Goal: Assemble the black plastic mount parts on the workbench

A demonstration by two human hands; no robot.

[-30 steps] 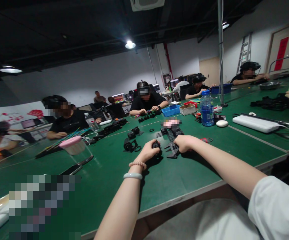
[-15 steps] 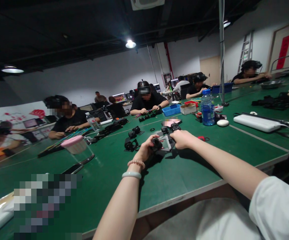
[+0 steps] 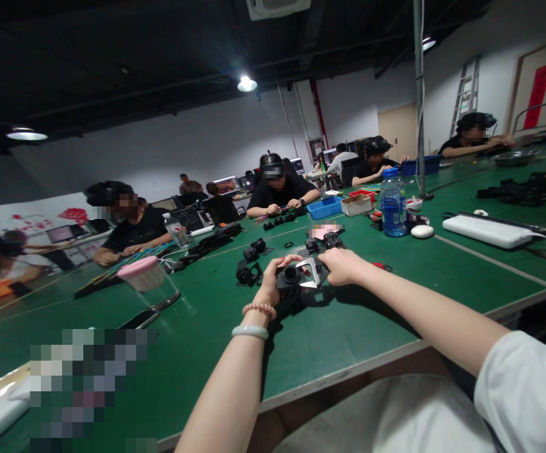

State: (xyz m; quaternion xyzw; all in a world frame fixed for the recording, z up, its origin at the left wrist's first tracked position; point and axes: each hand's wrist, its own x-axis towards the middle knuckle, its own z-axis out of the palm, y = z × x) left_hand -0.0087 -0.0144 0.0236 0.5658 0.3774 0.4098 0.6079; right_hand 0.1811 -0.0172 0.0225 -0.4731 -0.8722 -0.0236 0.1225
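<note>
Over the green table, my left hand (image 3: pixel 271 280) grips a black plastic part with a round ring-shaped opening (image 3: pixel 291 275) facing me. Its right portion carries a pale, shiny C-shaped edge (image 3: pixel 311 272). My right hand (image 3: pixel 341 265) is closed at that part's right end, its fingertips mostly hidden from view. Just beyond my hands lie similar black parts (image 3: pixel 248 274), a small black ring (image 3: pixel 289 245) and a pink item (image 3: pixel 326 231).
A blue-capped bottle (image 3: pixel 394 204), a white power bank (image 3: pixel 489 230) and a red item (image 3: pixel 382 267) lie to the right. Further back are a blue tray (image 3: pixel 324 207) and a cardboard box (image 3: pixel 356 204). At left stands a pink-lidded cup (image 3: pixel 143 274). Several co-workers sit around the table.
The black part has been tilted so its round opening and pale edge now face me more squarely. My left hand has turned with it; the right hand has barely moved.
</note>
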